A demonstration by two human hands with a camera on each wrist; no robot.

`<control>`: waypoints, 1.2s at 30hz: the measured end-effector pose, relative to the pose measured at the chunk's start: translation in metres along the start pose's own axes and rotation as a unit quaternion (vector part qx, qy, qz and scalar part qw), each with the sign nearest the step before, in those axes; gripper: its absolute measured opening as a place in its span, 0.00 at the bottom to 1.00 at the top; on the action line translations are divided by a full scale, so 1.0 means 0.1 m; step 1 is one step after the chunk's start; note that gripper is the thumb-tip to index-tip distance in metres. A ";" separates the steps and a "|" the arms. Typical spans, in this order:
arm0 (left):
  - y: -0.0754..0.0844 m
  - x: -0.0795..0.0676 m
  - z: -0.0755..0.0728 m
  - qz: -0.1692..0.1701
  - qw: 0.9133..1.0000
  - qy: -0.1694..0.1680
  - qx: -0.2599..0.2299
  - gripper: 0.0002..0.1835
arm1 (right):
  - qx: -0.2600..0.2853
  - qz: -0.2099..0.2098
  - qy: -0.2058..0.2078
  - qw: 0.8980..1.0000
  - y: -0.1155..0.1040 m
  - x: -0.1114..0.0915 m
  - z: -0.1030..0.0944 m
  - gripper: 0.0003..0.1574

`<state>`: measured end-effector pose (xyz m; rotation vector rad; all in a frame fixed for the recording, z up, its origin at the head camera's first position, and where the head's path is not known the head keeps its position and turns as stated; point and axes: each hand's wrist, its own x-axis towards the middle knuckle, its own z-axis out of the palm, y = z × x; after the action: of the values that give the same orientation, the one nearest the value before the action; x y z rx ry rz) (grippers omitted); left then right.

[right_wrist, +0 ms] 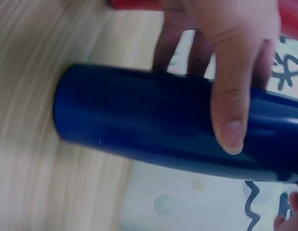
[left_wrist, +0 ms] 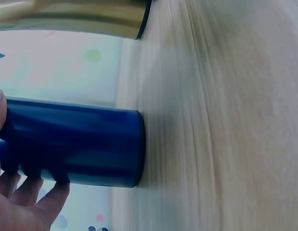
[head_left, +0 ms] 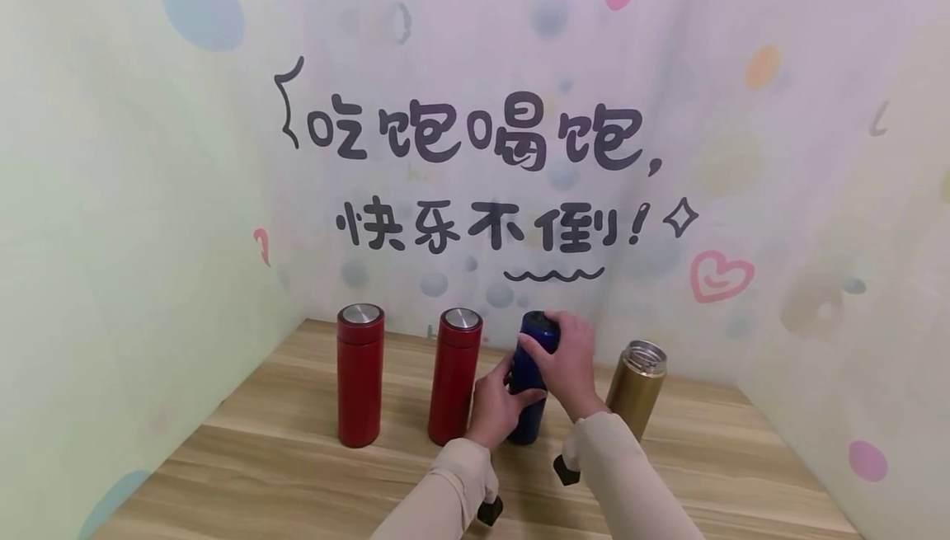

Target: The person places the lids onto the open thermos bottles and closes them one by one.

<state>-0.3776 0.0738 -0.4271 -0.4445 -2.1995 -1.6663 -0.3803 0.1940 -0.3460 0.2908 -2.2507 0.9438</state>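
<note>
A blue thermos (head_left: 529,423) stands on the table in the head view, between a red thermos and a gold one. My left hand (head_left: 496,410) grips its body, thumb across the front and fingers around the far side; the right wrist view shows this thumb on the blue thermos (right_wrist: 139,115). Higher up, my right hand (head_left: 571,367) holds the blue thermos around its lid (head_left: 540,320), thumb on the near left side. The hand covers most of the lid, so its seam is hidden. In the left wrist view the thermos's base (left_wrist: 134,149) meets the table.
To the right stands a gold thermos (head_left: 640,392) with its mouth uncovered, partly behind my right forearm. Two lidded red thermoses, one far left (head_left: 360,392) and one nearer (head_left: 454,383), stand to the left. A printed cloth (head_left: 482,45) hangs behind the wooden table (head_left: 275,457).
</note>
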 end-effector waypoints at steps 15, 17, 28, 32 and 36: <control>-0.01 0.00 0.01 0.011 1.000 0.000 -0.006 0.38 | 0.161 0.015 -0.147 0.976 0.16 0.07 -0.25 0.31; -0.02 0.00 0.01 0.011 1.000 0.000 -0.004 0.38 | 0.144 0.024 -0.148 0.978 0.14 0.07 -0.25 0.32; 0.01 -0.01 0.00 0.005 1.000 -0.003 -0.005 0.37 | 0.098 0.046 -0.113 0.988 0.08 0.07 -0.19 0.33; 0.01 -0.02 0.00 0.006 1.000 0.000 -0.001 0.37 | 0.073 0.039 -0.082 0.993 0.05 0.07 -0.15 0.33; -0.01 -0.02 0.00 0.007 1.000 0.005 0.004 0.39 | 0.047 0.034 -0.052 0.997 0.02 0.06 -0.10 0.33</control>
<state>-0.3765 0.0732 -0.4288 -0.4489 -2.1909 -1.6476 -0.3806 0.2023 -0.3383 0.3131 -2.3266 1.0944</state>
